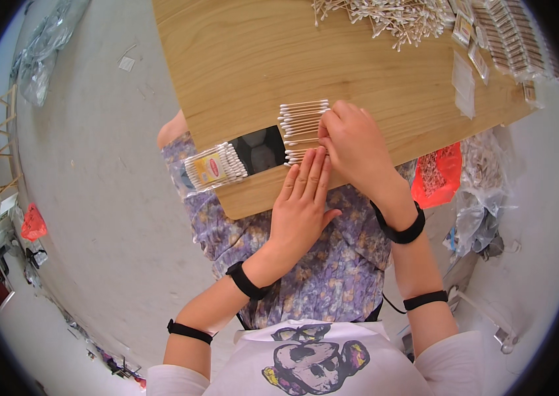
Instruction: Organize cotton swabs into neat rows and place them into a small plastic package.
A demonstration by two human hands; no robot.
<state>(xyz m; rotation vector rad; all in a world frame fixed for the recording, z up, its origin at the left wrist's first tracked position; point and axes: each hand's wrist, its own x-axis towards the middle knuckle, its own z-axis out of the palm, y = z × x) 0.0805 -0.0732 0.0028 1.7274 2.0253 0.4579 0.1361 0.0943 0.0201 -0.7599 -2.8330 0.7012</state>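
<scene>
Several cotton swabs (302, 117) lie side by side in a row on the wooden table (240, 72), near its front edge. My left hand (300, 191) rests with its fingers stretched flat at the near end of that row, the fingertips touching the closest swabs. Over the right ends of the swabs, my right hand (352, 138) has its fingers bent and pressed together; whatever they pinch is hidden. Left of the row is a flat black card (258, 150). Beside it lies a clear pack of cotton swabs (215, 167) with a yellow label, at the table's left edge.
A heap of loose swabs (391, 16) covers the far side. Stacked packs (507, 36) stand at the far right, near clear plastic sleeves (463, 86). Below the table's right edge hang a red bag (437, 175) and a clear bag (484, 178).
</scene>
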